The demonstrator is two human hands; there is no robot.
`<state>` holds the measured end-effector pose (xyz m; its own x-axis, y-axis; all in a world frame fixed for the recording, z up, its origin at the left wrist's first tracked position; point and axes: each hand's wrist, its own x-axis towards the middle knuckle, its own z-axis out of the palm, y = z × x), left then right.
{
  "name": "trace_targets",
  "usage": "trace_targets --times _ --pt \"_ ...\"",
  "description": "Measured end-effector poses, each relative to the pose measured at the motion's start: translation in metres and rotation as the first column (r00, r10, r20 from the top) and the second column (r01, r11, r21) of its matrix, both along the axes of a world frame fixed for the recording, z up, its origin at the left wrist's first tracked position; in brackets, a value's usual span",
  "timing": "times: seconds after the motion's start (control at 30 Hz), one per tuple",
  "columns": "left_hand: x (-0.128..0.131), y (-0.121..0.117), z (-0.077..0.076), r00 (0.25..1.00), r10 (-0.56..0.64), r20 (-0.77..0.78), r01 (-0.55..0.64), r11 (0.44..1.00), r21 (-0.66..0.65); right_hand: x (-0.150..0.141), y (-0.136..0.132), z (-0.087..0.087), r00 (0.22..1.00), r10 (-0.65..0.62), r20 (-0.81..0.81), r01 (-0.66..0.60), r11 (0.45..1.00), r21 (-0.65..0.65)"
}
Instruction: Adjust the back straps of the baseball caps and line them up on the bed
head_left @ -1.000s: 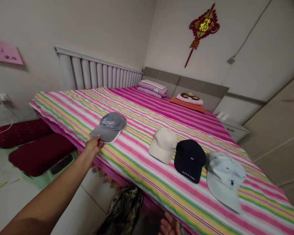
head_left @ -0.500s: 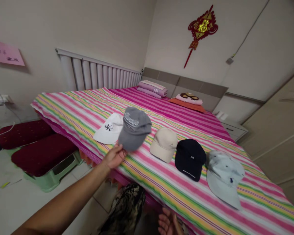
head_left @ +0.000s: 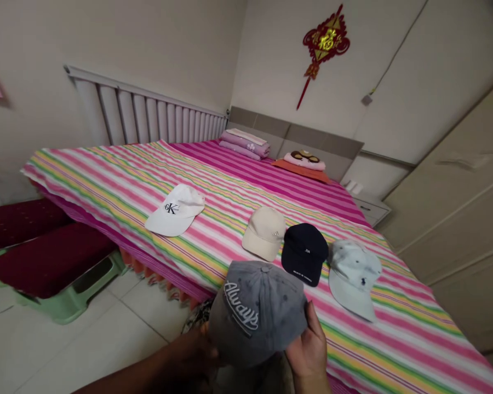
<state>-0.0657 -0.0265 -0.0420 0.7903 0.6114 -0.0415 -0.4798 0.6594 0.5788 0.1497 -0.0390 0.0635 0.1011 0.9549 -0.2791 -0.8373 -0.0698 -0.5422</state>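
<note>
A grey baseball cap (head_left: 267, 312) with white "Always" lettering is held up in front of me, over the near edge of the bed. My left hand (head_left: 201, 350) grips it at the left, its fingers partly hidden in shadow and behind the cap. On the other side my right hand (head_left: 310, 345) is closed on the cap's edge, thumb up along it. Beyond it on the striped sheet lie a white cap (head_left: 178, 210) at the left, then a beige cap (head_left: 265, 232), a navy cap (head_left: 305, 253) and a pale blue cap (head_left: 355, 276) to the right.
The bed's striped sheet (head_left: 119, 169) spreads under the caps. Folded bedding (head_left: 246, 143) lies by the headboard (head_left: 308, 139). Dark red stools with green legs (head_left: 53, 262) stand on the floor at the left. A wardrobe (head_left: 464, 219) rises at the right.
The grey cap has left the spot beside the white cap and come right and toward me. My right hand has risen from the bed's edge and taken hold of it too.
</note>
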Motion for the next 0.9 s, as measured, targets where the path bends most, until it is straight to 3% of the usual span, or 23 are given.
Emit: trace_targets --times 0.27,0.47,0.57,0.7,0.9 --pt "0.003 0.007 0.018 0.993 -0.054 0.109 0.058 0.998 -0.037 -0.009 -0.011 0.031 0.999 0.024 0.025 -0.026 0.998 0.064" --pt "0.025 0.036 0.022 0.981 -0.092 0.173 0.102 0.993 -0.051 -0.005 -0.018 0.050 0.993 0.015 0.120 -0.027 0.995 0.095" --pt "0.033 0.052 0.042 0.984 -0.120 0.128 0.121 0.993 0.006 -0.001 -0.021 0.058 0.986 -0.049 0.159 0.025 0.989 0.146" --pt "0.037 0.063 0.081 0.990 -0.110 0.085 0.102 0.990 0.097 0.007 -0.025 0.061 0.974 -0.114 0.196 0.081 0.982 0.173" --pt "0.040 0.063 0.116 0.972 -0.177 0.152 0.155 0.977 0.147 0.025 -0.033 0.036 0.955 -0.160 0.250 0.135 0.984 0.112"
